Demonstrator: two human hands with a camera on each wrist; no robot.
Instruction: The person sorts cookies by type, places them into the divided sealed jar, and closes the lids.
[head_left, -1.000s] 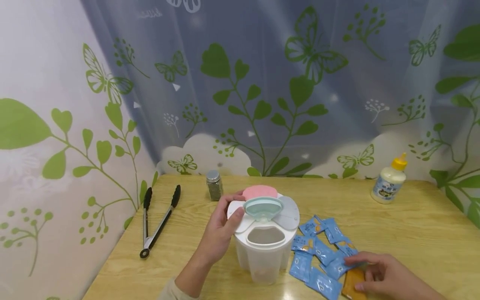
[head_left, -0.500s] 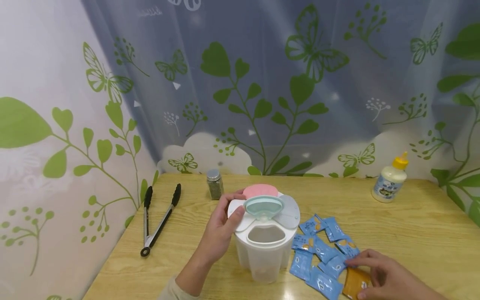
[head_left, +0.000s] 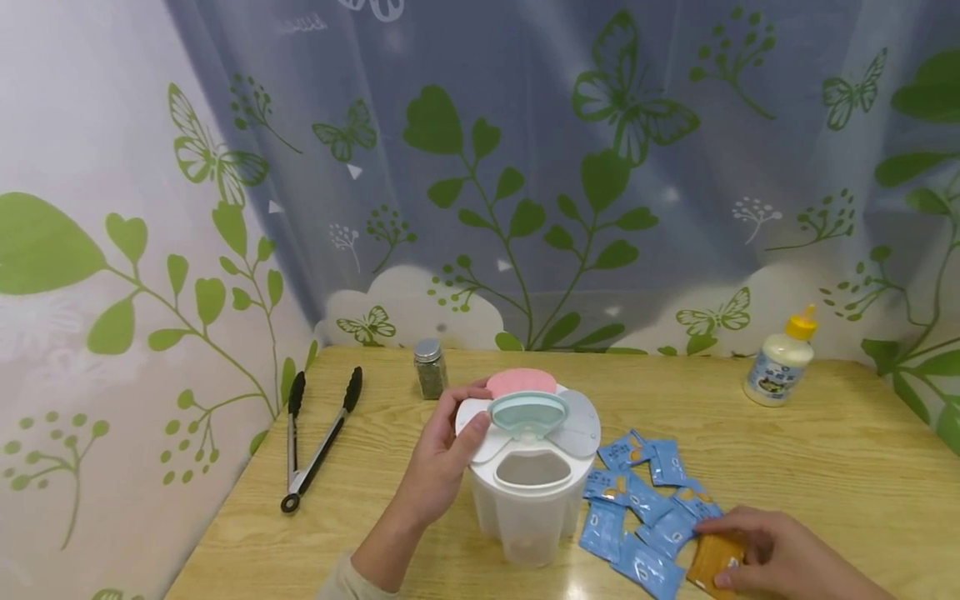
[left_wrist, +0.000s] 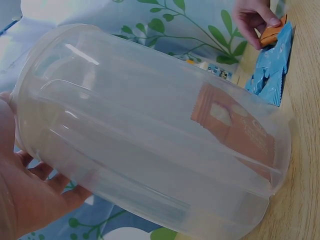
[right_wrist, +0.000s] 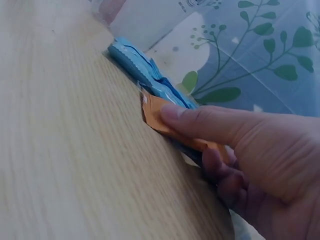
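Note:
My left hand (head_left: 438, 462) grips the lid edge of a translucent storage container (head_left: 528, 529), thumb on top and fingers around the side. Its white lid has pink, grey and teal flaps. The teal flap (head_left: 528, 412) stands raised behind an uncovered opening. Through the wall, the left wrist view shows an orange snack packet (left_wrist: 232, 122) lying inside at the bottom. On the right, my right hand (head_left: 780, 554) pinches another orange snack packet (right_wrist: 156, 111), its thumb on the upper face. That packet sits beside a cluster of blue packets (head_left: 648, 504) on the table.
Metal tongs (head_left: 311, 458) with black grips lie spread at the left. A small spice jar (head_left: 431, 371) stands behind the container. At the back right is a white bottle (head_left: 778, 367) with a yellow nozzle. A patterned curtain (head_left: 525, 250) borders the wooden table (head_left: 375, 533).
My right hand has shifted slightly to the right, and its thumb now lies on the orange packet, which has turned a little. The left hand and container have stayed put.

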